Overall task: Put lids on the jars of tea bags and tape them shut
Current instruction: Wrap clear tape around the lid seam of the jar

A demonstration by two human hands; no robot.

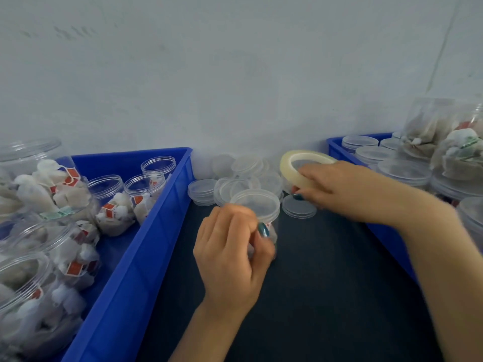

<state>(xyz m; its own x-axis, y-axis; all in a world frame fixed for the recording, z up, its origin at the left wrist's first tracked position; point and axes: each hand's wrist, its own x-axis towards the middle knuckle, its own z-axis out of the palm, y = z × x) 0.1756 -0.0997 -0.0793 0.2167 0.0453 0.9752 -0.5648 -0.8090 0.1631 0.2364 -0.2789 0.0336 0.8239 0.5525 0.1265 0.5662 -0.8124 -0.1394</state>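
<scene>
Jar (pixel 271 232) sat mid-scene on the dark mat (pixel 313 283), mostly hidden behind left hand (pixel 230 246). Only its lid (pixel 254 205), seated on top, and a sliver of clear wall showed, and both were motion-blurred. Contents of that jar were hard to make out. Left fingers were curled round the jar side, thumb pressed vs. the wall just under the lid.

Right hand (pixel 337 189) was far-right of the jar and gripped the tape roll (pixel 286 165), fingers curled over the near rim, thumb tucked beneath. Near half of the roll was covered by the hand. Couldn't tell if any tape strand ran from roll to jar.

Left blue bin (pixel 146 246) was cut off at left & bottom edges. It held open jars (pixel 146 197), no lids on, packed w/ white tea bags (pixel 115 212) w/ red tags; nearest ones were distorted at frame edge.

Right blue bin (pixel 337 145) was partly hidden by the right forearm and held lidded jars (pixel 402 171). More tea-bag jars (pixel 449 145) lay on top of them, cut off at right edge.

Loose lids (pixel 235 184) were heaped btw. the two bins, far side of the mat vs. the wall (pixel 235 74), overlapping so count was unclear
</scene>
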